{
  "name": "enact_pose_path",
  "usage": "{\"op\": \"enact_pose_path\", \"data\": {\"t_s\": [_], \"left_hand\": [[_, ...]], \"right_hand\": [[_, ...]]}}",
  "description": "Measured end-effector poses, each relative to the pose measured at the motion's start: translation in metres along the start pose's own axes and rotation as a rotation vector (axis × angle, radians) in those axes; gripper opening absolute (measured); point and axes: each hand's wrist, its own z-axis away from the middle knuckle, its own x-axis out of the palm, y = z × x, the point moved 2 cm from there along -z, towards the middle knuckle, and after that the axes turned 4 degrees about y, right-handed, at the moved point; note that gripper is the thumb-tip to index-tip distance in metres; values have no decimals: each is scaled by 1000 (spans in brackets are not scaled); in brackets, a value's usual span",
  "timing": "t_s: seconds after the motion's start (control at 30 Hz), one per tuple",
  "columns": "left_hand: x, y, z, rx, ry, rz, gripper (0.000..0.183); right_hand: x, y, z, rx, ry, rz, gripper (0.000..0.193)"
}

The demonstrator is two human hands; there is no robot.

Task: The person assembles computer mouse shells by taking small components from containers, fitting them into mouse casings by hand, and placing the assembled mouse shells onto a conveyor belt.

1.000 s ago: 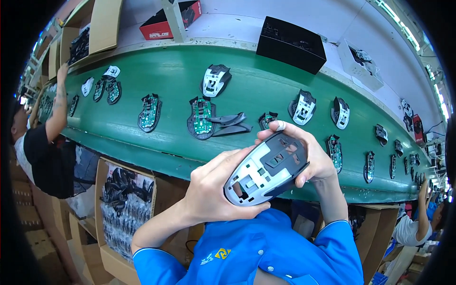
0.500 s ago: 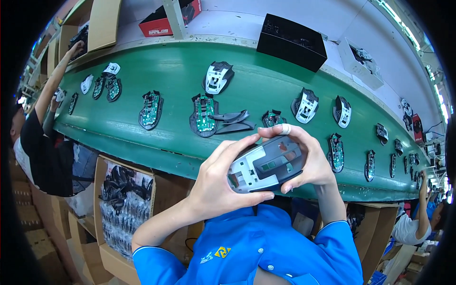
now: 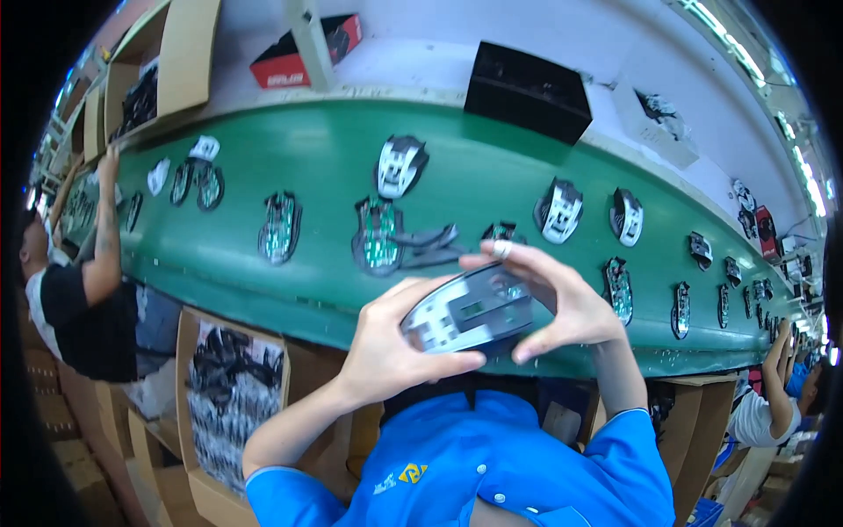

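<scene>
My left hand (image 3: 379, 344) grips the left end of a computer mouse shell (image 3: 474, 309), grey and black with cut-outs, held tilted above the near edge of the green conveyor belt. At the shell's right end, my right hand (image 3: 575, 307) is spread in a loose curl, with a white wrap on one finger. Its thumb stands apart from the shell; the fingertips are close to the far edge, and I cannot tell whether they touch. Just beyond lie a mouse base with a green circuit board (image 3: 379, 235) and dark curved side pieces (image 3: 430, 246).
Several grey-and-black shells (image 3: 559, 211) and bases with boards (image 3: 280, 227) lie along the green belt (image 3: 334, 167). A black box (image 3: 527, 92) and a red box (image 3: 281, 70) stand behind it. Below left is a carton of bagged parts (image 3: 230, 404). Co-workers sit at both sides.
The shell has moved slightly left and tilted in my left hand. My right thumb has come away from it, opening a gap. The co-worker at left has drawn an arm back from the carton.
</scene>
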Motion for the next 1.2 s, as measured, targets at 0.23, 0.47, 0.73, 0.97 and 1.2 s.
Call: {"op": "enact_pose_path", "data": {"t_s": [0.23, 0.47, 0.73, 0.97, 1.2], "left_hand": [[-65, -12, 23, -434, 142, 715, 89], [-69, -48, -4, -488, 193, 689, 83], [-100, -50, -23, -524, 297, 682, 99], [-95, -50, -38, -547, 264, 663, 102], [-109, -68, -15, -484, 146, 718, 89]], "right_hand": [[-161, -34, -62, -46, 411, 1118, 39], [-344, 64, -151, 206, 610, 1415, 18], [-341, 111, -218, 608, 741, 1377, 19], [-353, 132, -239, 987, 676, 1243, 48], [-361, 111, -214, 535, 1012, 129, 37]]}}
